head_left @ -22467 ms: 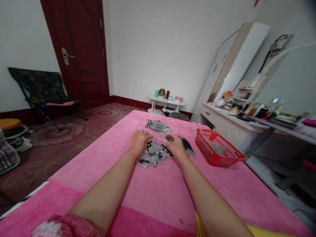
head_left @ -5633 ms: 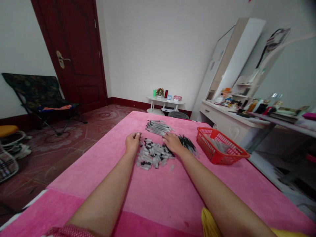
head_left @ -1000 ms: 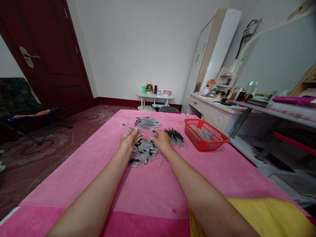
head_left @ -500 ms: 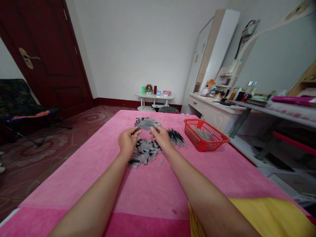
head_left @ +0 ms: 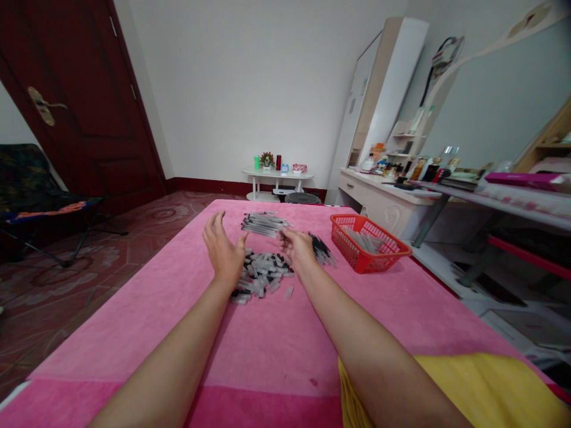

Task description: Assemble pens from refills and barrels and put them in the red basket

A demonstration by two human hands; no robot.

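A heap of small grey and black pen caps [head_left: 261,274] lies on the pink cloth [head_left: 267,351]. My left hand [head_left: 220,252] is raised just left of the heap, fingers spread and empty. My right hand [head_left: 298,248] rests at the heap's right edge, fingers curled; what they hold is hidden. Beyond lies a bundle of grey pens [head_left: 262,223]. A bunch of black pen refills [head_left: 322,249] sits just right of my right hand.
A red plastic basket [head_left: 368,245] with grey pens stands to the right on the cloth. Beyond the bed are a small white table [head_left: 276,177], a dressing table [head_left: 383,199], a dark red door [head_left: 75,113] and a folding chair [head_left: 31,196].
My left hand held a pen a second ago, brought it to the far bundle, and now is open and lifted. My right hand has shifted slightly right.
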